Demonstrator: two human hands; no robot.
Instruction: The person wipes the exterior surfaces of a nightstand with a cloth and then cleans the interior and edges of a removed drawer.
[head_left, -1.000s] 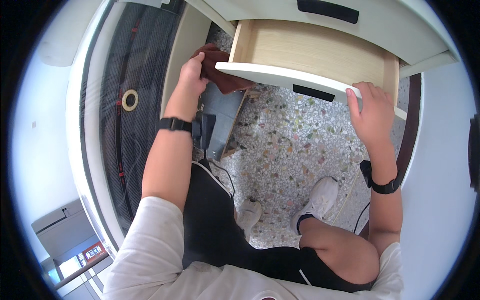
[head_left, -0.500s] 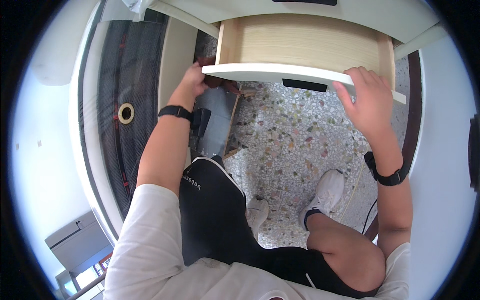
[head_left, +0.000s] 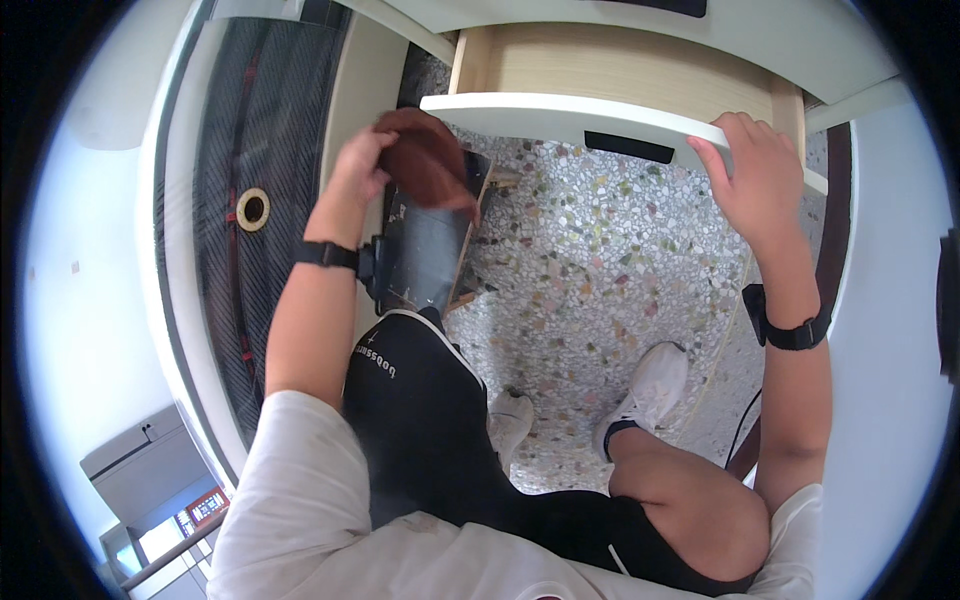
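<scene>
A brown cloth [head_left: 424, 158] hangs from my left hand [head_left: 358, 172], its edge pinched between thumb and fingers. The cloth is just left of the open drawer's front and partly covers a low dark stool [head_left: 425, 250]. My right hand [head_left: 752, 180] is on the right end of the white drawer front [head_left: 530, 117], fingers over the top edge and thumb on the near face. The drawer is pulled out, and its pale wooden bottom [head_left: 610, 65] shows bare in the visible part.
Speckled terrazzo floor [head_left: 580, 280] lies below, with my white shoes [head_left: 655, 385] on it. A bed with a dark woven mat [head_left: 270, 130] runs along the left. A pale wall [head_left: 890, 300] closes off the right, with a black cable [head_left: 742, 430] near it.
My left hand has brought the brown cloth out from beside the drawer's left end, toward me and into fuller view. The right hand stays on the drawer front.
</scene>
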